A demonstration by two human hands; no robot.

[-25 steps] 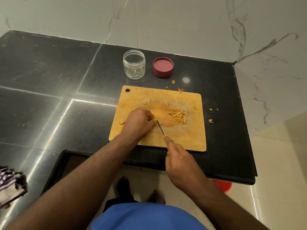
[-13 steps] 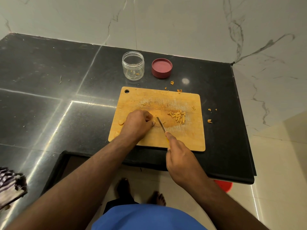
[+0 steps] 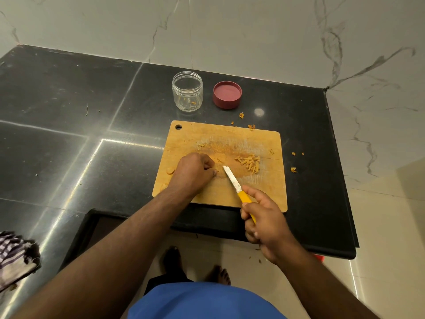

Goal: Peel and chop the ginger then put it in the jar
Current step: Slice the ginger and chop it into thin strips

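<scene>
An open clear jar near the counter's back edge holds a few ginger bits. The right hand grips a yellow-handled knife; the left hand is clenched on the cutting board, what it holds hidden.

Chopping ginger on a wooden board

The left hand is curled on the cutting board; the right hand grips a yellow-handled knife beside the chopped ginger, with the open jar behind.

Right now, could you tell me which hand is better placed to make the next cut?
Right. The right hand holds the knife; the left hand is fisted on the cutting board beside the blade.
</scene>
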